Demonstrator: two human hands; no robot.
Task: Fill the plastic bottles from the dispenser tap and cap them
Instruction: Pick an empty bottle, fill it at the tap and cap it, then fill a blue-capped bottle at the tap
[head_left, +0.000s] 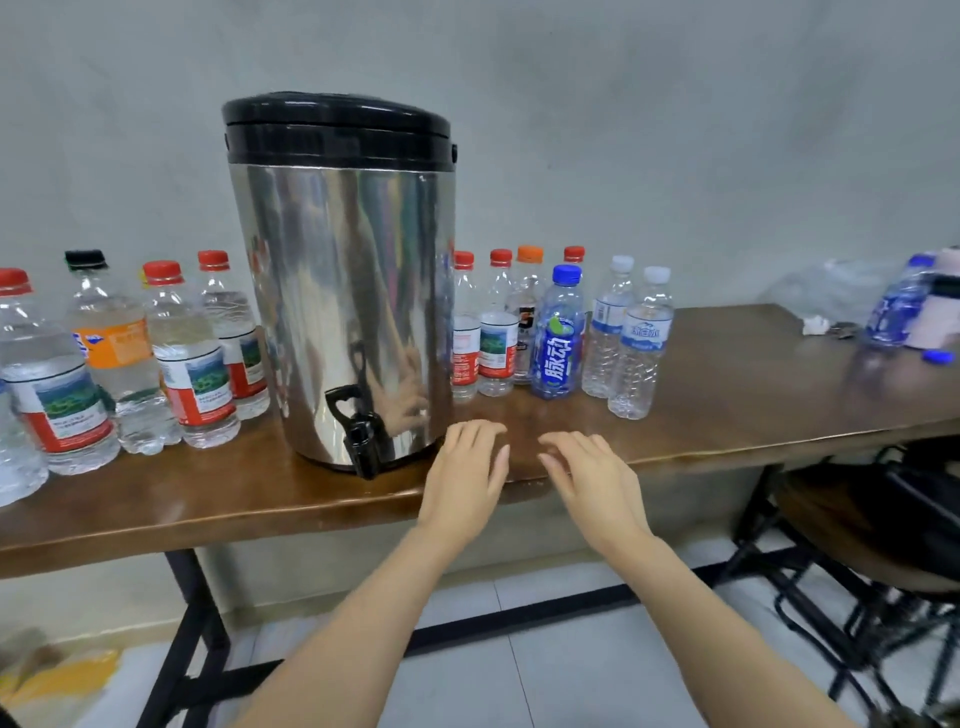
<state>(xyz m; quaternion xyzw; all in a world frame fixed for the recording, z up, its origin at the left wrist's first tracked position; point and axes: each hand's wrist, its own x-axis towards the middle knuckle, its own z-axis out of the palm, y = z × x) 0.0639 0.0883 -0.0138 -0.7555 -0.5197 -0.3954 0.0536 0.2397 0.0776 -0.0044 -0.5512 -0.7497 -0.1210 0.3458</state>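
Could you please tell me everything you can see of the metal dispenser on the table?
The dispenser is a tall, shiny steel-looking cylinder with a black lid, shut. A black tap juts out low on its front, near the table's front edge. It stands upright on the brown wooden tabletop between two groups of bottles. Neither hand touches it; the left hand rests just right of its base.

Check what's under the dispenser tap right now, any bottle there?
No bottle. Below the tap is only bare wooden table. Both hands are empty, resting flat to its right. The dispenser lid is shut, so its contents can't be seen.
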